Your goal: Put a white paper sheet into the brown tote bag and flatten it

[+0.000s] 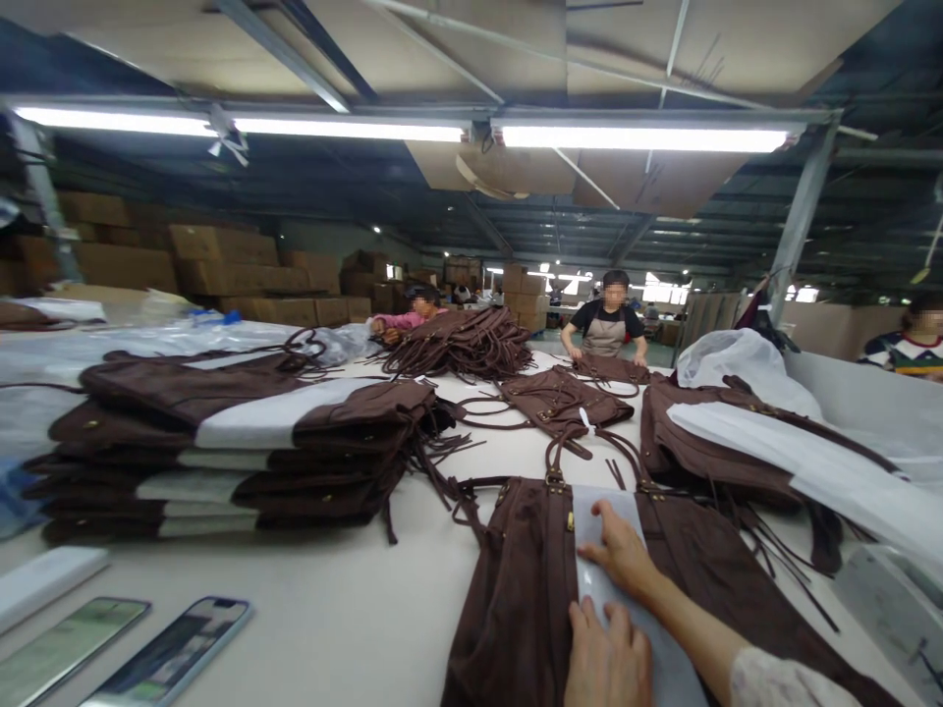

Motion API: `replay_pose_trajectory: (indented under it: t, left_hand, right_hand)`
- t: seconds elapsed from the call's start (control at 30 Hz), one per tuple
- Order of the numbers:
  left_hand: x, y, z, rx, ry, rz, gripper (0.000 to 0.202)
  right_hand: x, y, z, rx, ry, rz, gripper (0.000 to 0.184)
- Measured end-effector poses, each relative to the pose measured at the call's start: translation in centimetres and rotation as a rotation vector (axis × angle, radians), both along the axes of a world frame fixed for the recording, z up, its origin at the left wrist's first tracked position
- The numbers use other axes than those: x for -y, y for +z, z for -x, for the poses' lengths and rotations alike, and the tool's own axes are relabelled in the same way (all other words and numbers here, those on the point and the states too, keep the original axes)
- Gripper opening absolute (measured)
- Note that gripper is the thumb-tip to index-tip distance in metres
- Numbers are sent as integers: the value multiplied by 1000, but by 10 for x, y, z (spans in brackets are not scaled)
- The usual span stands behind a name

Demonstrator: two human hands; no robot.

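A dark brown handbag (pixel 508 589) lies flat on the table in front of me, its handles pointing away. Down its middle runs a strip of white translucent paper (pixel 589 506). My right hand (pixel 623 555) rests on this strip, thumb and fingers apart. Closer to me, my left hand (pixel 610 658) lies on the strip's lower part and the bag's edge, fingers spread and slightly bent; its wrist is out of frame. A brass-coloured zip pull (pixel 570 521) shows beside the strip.
To the left stands a stack of brown bags (pixel 324 442) with paper bands. Phones (pixel 177 653) lie at the front left. Another bag (pixel 575 398) and a strap heap (pixel 464 344) lie beyond. A co-worker (pixel 608 319) stands across the table. More paper (pixel 781 452) covers a bag at right.
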State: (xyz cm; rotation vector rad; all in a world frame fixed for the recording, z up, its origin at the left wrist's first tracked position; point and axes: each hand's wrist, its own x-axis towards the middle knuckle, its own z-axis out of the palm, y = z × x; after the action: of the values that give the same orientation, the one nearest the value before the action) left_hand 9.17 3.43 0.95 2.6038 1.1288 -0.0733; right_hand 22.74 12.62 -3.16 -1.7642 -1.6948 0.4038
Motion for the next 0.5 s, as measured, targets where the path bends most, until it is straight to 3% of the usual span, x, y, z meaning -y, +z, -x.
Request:
replay_pose_trajectory:
  t: [0.17, 0.33, 0.43, 0.5]
  left_hand:
    - [11, -8, -1, 30, 92, -18, 43]
    - [18, 18, 23, 58, 56, -72, 29]
    - [23, 42, 60, 118, 99, -182, 25]
    - [25, 52, 88, 187, 213, -286, 27]
  right_hand:
    - [16, 7, 7, -63, 34, -3, 42]
    - [77, 30, 16, -17, 147, -126, 43]
    - [121, 33, -16, 281, 55, -240, 40]
    - [148, 16, -60, 515, -72, -308, 39]
